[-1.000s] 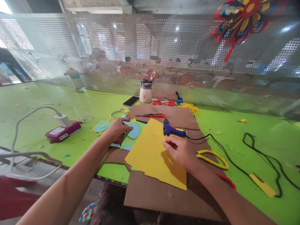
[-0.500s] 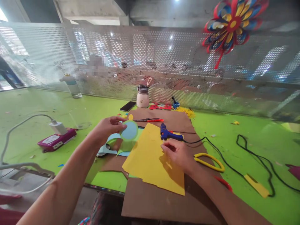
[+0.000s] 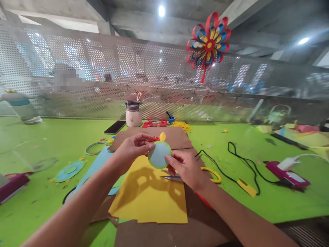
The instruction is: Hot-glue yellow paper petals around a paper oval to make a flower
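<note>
I hold a round paper disc [image 3: 158, 155], light blue with a green rim and a small yellow tip on top, up in front of me over the table. My left hand [image 3: 132, 149] pinches its left edge with fingers closed. My right hand [image 3: 185, 167] grips its lower right edge, fingers closed too. Below the hands lies a yellow paper sheet [image 3: 151, 195] on brown cardboard [image 3: 174, 137]. Scissors with yellow handles [image 3: 212, 174] lie just under my right hand.
On the green table [image 3: 51, 137] stand a cream jar [image 3: 133, 115], a phone [image 3: 115, 127], a blue paper ring [image 3: 69, 171] and a black cable [image 3: 241, 161]. A pink device [image 3: 288, 175] sits at right. A perforated metal screen [image 3: 102, 75] carries a paper flower [image 3: 208, 43].
My left hand lifted the disc from the table and brought it to the centre. My right hand left the yellow sheet and took the disc's other edge. The view swung right and up.
</note>
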A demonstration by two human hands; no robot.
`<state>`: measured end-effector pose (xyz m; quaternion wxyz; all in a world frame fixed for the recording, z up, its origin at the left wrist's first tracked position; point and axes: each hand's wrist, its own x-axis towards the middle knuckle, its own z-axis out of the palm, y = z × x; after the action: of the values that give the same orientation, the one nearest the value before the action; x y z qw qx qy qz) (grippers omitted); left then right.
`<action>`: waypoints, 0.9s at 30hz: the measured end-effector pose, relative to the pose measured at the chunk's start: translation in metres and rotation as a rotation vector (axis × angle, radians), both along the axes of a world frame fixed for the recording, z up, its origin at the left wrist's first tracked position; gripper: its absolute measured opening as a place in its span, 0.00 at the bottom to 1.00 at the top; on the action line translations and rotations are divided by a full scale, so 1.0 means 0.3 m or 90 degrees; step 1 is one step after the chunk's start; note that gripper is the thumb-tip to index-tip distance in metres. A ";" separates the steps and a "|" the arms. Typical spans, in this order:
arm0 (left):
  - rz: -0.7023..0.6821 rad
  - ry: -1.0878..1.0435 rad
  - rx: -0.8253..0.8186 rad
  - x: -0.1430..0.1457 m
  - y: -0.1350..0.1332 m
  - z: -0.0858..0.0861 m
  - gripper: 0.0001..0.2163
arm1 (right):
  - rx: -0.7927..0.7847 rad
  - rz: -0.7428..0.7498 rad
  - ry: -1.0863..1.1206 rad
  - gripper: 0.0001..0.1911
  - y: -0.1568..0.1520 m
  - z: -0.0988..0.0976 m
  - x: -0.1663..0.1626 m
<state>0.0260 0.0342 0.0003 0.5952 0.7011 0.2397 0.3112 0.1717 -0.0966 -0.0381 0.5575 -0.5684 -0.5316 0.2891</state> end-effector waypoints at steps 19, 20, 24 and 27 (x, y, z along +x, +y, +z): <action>0.010 -0.133 -0.186 0.028 -0.063 -0.106 0.09 | 0.131 -0.154 -0.669 0.10 0.108 0.027 -0.107; 0.020 -0.131 -0.217 0.028 -0.054 -0.115 0.08 | 0.128 -0.132 -0.629 0.10 0.105 0.029 -0.102; 0.056 -0.131 -0.286 0.029 -0.017 -0.152 0.08 | 0.151 -0.136 -0.531 0.09 0.106 0.019 -0.010; 0.085 -0.142 -0.291 0.024 0.009 -0.168 0.10 | 0.078 -0.196 -0.564 0.10 0.134 -0.008 0.116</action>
<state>0.0332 0.0370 -0.0500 0.7393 0.4923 0.2825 0.3624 0.2065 -0.0563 -0.0406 0.3456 -0.6753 -0.6439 -0.0990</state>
